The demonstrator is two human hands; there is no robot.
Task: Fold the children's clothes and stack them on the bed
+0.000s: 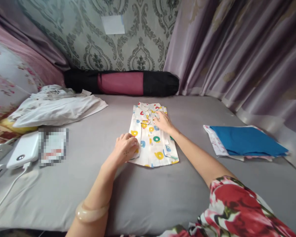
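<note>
A small white shirt (150, 141) with a colourful print lies on the grey sheet, its collar at the far end and its sides folded in. At its near left side my left hand (126, 147) has its fingers curled against the folded sleeve, with the fingertips partly hidden. My right hand (163, 122) rests on the upper right part of the shirt, below the collar, with fingers stretched out and apart.
Folded clothes with a blue piece (246, 141) on top lie to the right. At the left are a crumpled pale cloth (64, 107), a white power bank (24, 149) with a cable, and a blurred packet (53, 146). A black and maroon roll bag (120, 83) lies along the wall.
</note>
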